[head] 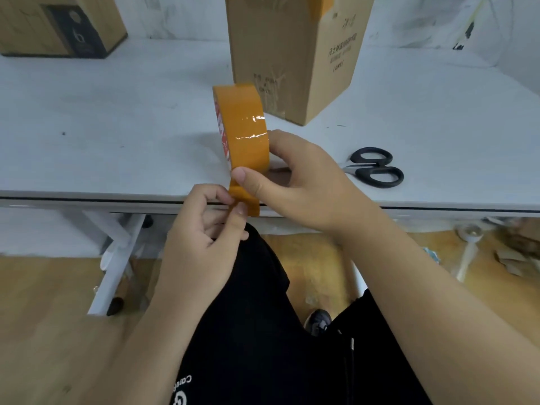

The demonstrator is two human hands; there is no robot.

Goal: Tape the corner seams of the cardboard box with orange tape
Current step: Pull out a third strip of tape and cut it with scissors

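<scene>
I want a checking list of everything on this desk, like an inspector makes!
Surface: white table, scuffed, with small dark specks.
Job's things: orange tape roll held upright above the table's near edge; cardboard box standing behind it, orange tape already at its top.
Clutter: black-handled scissors lying right of the roll; second box far left.
Grippers: right hand grips the roll; left hand pinches the loose tape end.
Cables: nothing seen.
Surroundings: wooden floor, white table legs, the person's black clothing.
</scene>
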